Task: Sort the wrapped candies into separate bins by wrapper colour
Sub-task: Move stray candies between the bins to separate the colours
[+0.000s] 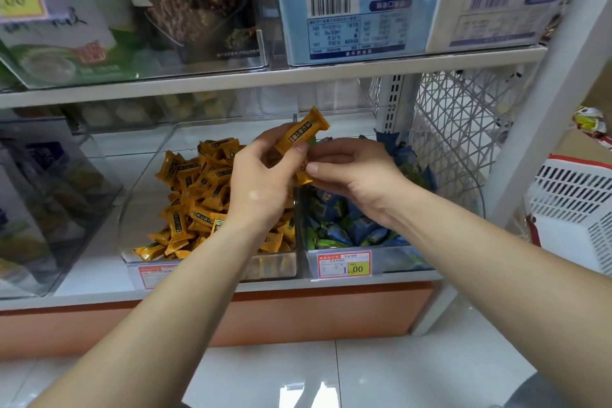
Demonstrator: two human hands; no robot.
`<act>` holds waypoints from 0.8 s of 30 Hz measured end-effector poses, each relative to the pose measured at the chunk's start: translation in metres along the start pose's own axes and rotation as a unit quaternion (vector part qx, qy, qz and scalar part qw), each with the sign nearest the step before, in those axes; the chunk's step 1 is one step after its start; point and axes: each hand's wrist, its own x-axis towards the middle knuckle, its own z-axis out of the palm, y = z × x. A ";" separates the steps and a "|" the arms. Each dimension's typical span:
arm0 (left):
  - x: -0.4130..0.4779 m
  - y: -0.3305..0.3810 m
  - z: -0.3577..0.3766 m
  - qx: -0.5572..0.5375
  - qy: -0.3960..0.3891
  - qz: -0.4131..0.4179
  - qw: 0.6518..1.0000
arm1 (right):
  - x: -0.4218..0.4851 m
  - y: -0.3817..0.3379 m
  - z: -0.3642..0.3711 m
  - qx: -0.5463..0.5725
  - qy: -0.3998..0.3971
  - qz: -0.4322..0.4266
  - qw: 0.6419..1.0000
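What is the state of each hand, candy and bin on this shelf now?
Left hand: grips an orange candy, held tilted above the bins.
Right hand: pinches an orange wrapper just below; same candy or a second, unclear.
Left bin: open on top, holds a heap of orange candies.
Right bin: open on top, holds blue and green candies.
Price tag: on the right bin's front, reads 1.00.

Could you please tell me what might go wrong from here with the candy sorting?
The orange candies, pinched by the left hand and right hand, hang above the divider; a loose grip could drop one among the blue candies. The orange pile reaches the low front wall, so pieces might spill.
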 end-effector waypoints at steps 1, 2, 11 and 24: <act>0.003 0.001 -0.003 0.012 0.006 0.010 1.000 | 0.000 0.001 0.001 0.015 -0.009 -0.010 1.000; 0.007 0.002 -0.008 0.013 0.016 0.010 1.000 | 0.001 0.002 0.002 0.026 -0.018 -0.018 0.999; 0.026 -0.019 -0.068 0.495 0.002 0.018 0.869 | 0.010 0.020 -0.029 -0.532 -0.214 0.102 0.813; 0.001 -0.049 -0.021 0.353 -0.136 0.028 0.925 | 0.027 0.053 -0.011 -0.585 -0.249 0.181 0.750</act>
